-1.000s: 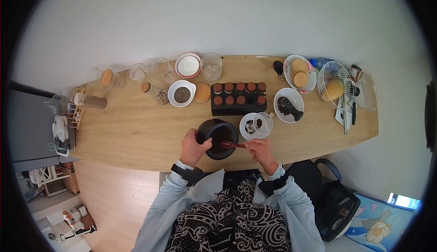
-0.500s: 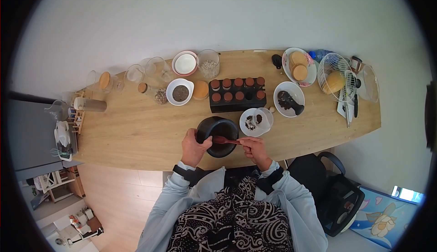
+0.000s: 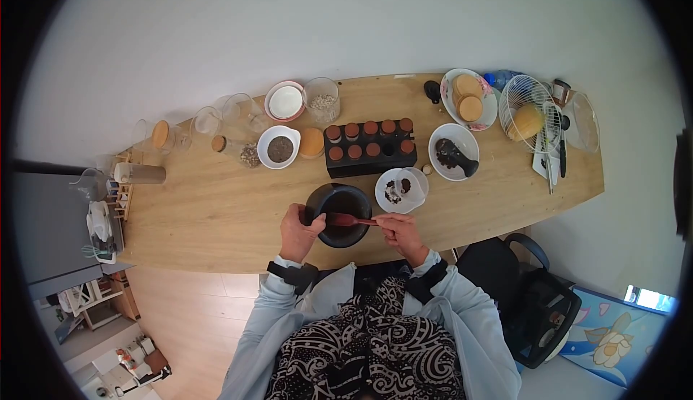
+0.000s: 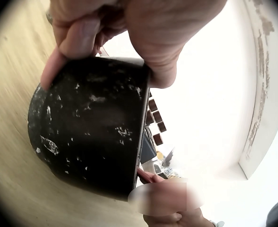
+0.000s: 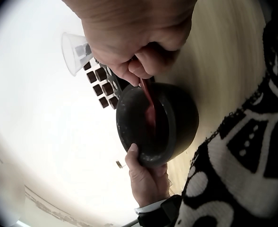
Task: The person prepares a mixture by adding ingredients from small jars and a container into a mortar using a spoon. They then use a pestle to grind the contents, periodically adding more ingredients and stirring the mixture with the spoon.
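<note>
A black mortar [image 3: 338,237] stands near the table's front edge. My left hand [image 3: 298,232] grips its left rim, thumb over the edge and fingers on the outer wall, as the left wrist view [image 4: 89,127] of the mortar shows. My right hand [image 3: 401,235] pinches the handle of a red spatula [image 3: 342,219], whose blade lies inside the mortar [image 5: 183,118] in the right wrist view. The blade is close to the left thumb. What the mortar contains is too dark to tell.
Behind the mortar stands a black rack [image 3: 369,162] of brown-capped jars. A white bowl with a clear cup [image 3: 416,199] is at its right, and a bowl with a black pestle [image 3: 468,166] lies beyond. Left are a spouted bowl [image 3: 279,162] and glass jars; far right, a wire basket [image 3: 532,149].
The spatula blade has shifted left within the mortar, and my right hand has moved slightly left with it. My left hand keeps its grip. The head view has shifted a little.
</note>
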A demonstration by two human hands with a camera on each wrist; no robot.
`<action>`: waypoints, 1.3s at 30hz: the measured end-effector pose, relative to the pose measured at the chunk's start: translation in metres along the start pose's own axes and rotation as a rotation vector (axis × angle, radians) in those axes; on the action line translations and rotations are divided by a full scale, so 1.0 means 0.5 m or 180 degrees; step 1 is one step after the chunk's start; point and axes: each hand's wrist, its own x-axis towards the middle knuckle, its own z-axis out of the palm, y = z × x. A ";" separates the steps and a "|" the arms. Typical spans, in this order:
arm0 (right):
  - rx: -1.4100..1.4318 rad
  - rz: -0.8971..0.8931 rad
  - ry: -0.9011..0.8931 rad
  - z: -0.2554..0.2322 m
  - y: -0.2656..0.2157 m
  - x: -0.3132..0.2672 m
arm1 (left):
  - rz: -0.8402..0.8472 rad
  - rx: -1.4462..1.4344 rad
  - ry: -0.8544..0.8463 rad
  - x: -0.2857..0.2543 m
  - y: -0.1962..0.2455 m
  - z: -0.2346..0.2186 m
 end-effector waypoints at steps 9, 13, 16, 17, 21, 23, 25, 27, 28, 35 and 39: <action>0.0181 -0.0185 0.0116 -0.003 -0.050 -0.079 | -0.0196 -0.0342 -0.0056 0.012 -0.025 -0.010; 0.0326 -0.0391 0.0270 -0.008 -0.095 -0.135 | -0.0272 -0.0383 -0.0057 0.019 -0.034 -0.016; 0.0394 -0.0618 0.0585 -0.017 -0.136 -0.174 | -0.0284 -0.0297 -0.0185 0.022 -0.045 -0.019; 0.0439 -0.0747 0.0784 -0.023 -0.148 -0.183 | -0.0305 -0.0319 -0.0203 0.023 -0.049 -0.019; 0.0404 -0.1138 0.1055 -0.059 -0.192 -0.207 | -0.0323 -0.0400 -0.0219 0.026 -0.056 -0.018; 0.0018 -0.1493 0.1230 -0.069 -0.207 -0.211 | -0.0331 -0.0430 -0.0213 0.026 -0.050 -0.018; -0.0434 -0.1607 0.1372 -0.074 -0.207 -0.211 | -0.0339 -0.0454 -0.0203 0.025 -0.047 -0.018; -0.0881 -0.1720 0.1513 -0.074 -0.203 -0.205 | -0.0310 -0.0360 -0.0221 0.026 -0.047 -0.019; -0.2065 -0.2558 0.1469 -0.068 -0.200 -0.201 | -0.0310 -0.0360 -0.0220 0.026 -0.046 -0.019; -0.4985 -0.3998 0.1076 -0.027 -0.203 -0.219 | -0.0361 -0.0479 -0.0165 0.024 -0.040 -0.020; -0.4977 -0.4198 0.1195 -0.010 -0.211 -0.246 | -0.0369 -0.0465 -0.0159 0.025 -0.040 -0.018</action>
